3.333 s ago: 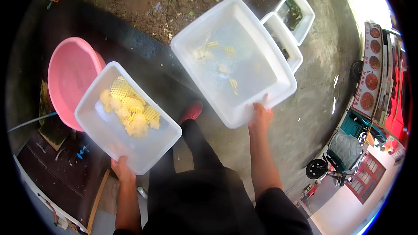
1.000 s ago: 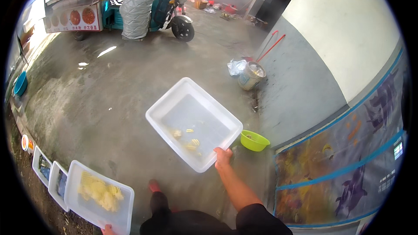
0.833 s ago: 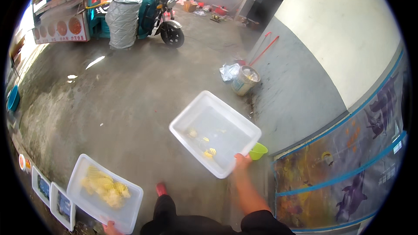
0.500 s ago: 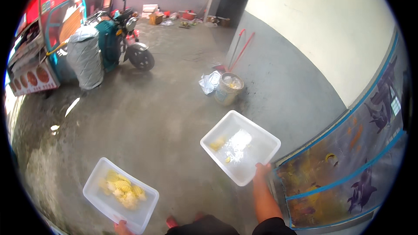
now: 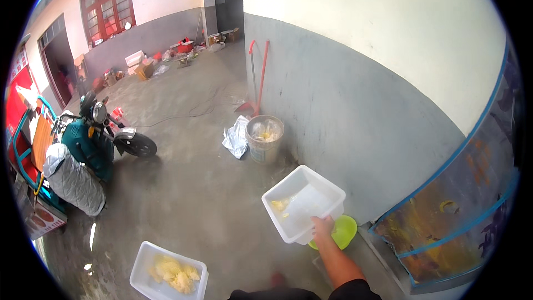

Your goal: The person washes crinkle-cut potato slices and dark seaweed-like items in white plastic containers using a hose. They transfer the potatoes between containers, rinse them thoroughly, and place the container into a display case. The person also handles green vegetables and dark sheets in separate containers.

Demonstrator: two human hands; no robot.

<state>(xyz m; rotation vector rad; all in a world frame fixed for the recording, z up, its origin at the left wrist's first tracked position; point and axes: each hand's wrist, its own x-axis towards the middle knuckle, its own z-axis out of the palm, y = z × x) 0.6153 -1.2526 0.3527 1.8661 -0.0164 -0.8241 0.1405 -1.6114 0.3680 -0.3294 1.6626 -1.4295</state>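
Note:
At the right of centre, my right hand (image 5: pixel 323 228) is closed on the near rim of a white plastic tub (image 5: pixel 308 197). The tub is tilted, and a few small yellow scraps (image 5: pixel 282 204) lie at its left end. A second white tub (image 5: pixel 141 261) shows at the lower left, with a heap of yellow lumpy pieces (image 5: pixel 176 275) inside; I cannot tell what kind they are. My left hand is outside the picture, so its hold on this tub is hidden. A lime-green basin (image 5: pixel 346 232) sits below and behind the right tub, partly covered by it.
A bucket lined with plastic (image 5: pixel 265 139) stands against the grey wall, beside a silvery bag (image 5: pixel 236 138) and a red-handled dustpan (image 5: pixel 256 103). A motor tricycle (image 5: pixel 91 139) is parked at the left. A painted panel (image 5: pixel 444 216) edges the right side.
The view has swung to the right and forward, bringing the bucket nearer. The green basin has come into sight. My left hand has dropped out of view; my right still holds its tub.

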